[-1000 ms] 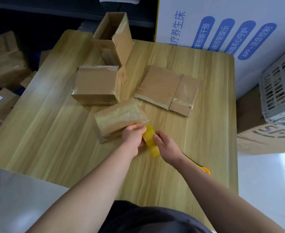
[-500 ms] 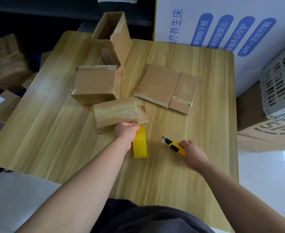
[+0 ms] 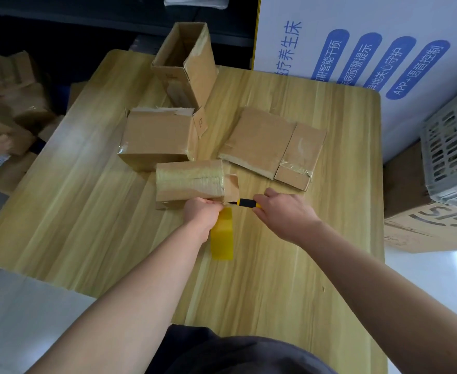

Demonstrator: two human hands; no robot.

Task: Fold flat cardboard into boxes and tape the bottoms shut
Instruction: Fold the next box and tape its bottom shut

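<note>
Your left hand (image 3: 201,215) grips the yellow tape roll (image 3: 222,238) just before the small tape-wrapped cardboard box (image 3: 192,179). Your right hand (image 3: 282,213) clasps a yellow-and-black utility knife (image 3: 246,203) at that box's near right corner.

We see a pale wooden table (image 3: 87,211) with rounded corners. Behind its far right corner stands a white panel (image 3: 356,17) printed with blue ovals and Chinese lettering. To our right, a grey slatted plastic crate (image 3: 451,157) sits on a large carton (image 3: 424,228) with bold black print, which rests on a white floor (image 3: 424,273).
</note>
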